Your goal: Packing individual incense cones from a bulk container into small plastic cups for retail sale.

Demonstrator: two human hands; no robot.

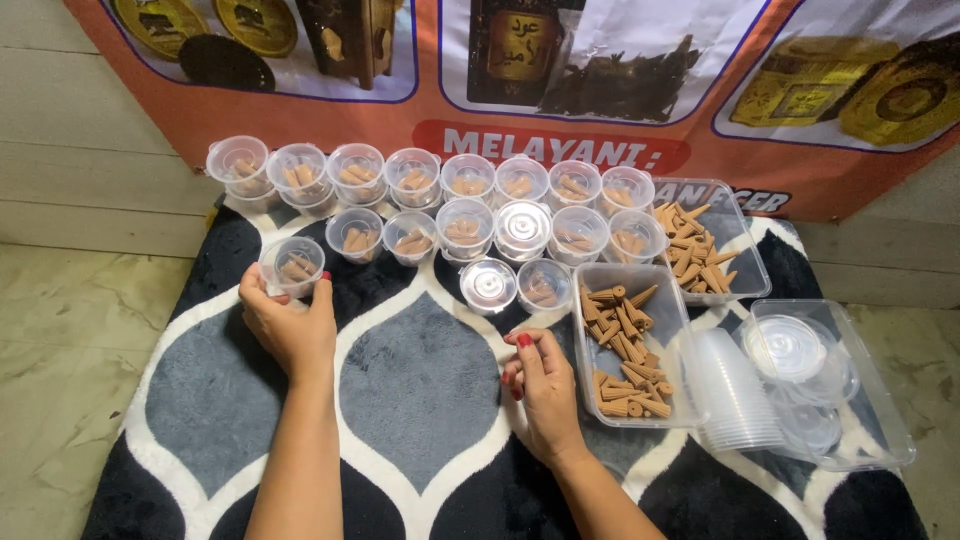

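Clear plastic everywhere in this shot, so lots of little ways for it to go sideways. Left hand (290, 325) at centre-left of the frame has its fingers (262, 300) wrapped round a small open cup (292, 266) with a few tan incense cones in it, set down at the left end of the cup rows (450, 205) on the black, grey and white patterned rug (420, 390). No lid on that cup, and a soft rug isn't a flat base, so my guess is a nudge from the thumb could tip it and roll the cones out. Right hand (545, 390) sits lower centre with fingers curled loosely inward; I honestly can't tell if there's a cone or a lid tucked in there. It's just beside the rectangular tub of cones (628, 345), and the wrist looks close enough that a careless swing might knock the tub's near wall. Two cups in the middle, the lidded cup (523, 225) and another (488, 282), are capped, while the rest look open and stand packed touching each other, so bumping one probably shoves its neighbours. At the right, the stack of empty cups (735, 390) lies on its side against the lid container (840, 385) and looks like it could roll. A second tub of cones (705, 245) sits upper right under the orange banner (560, 150).
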